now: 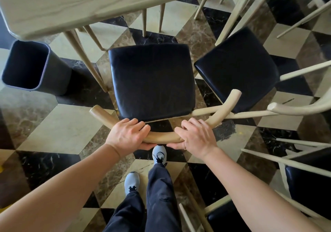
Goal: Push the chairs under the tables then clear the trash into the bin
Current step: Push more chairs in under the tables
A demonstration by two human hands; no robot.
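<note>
Head view: left hand (128, 134) and right hand (196, 137) both grip the curved backrest (163, 139), the chair seat (152, 81) lying at twelve o'clock, short of the table (89, 4) beyond

No writing, label, brand or number is readable anywhere; the shoes (159, 154) may carry a mark, too small to tell.

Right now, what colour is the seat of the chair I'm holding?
Black, on the seat, in the head view.
</note>
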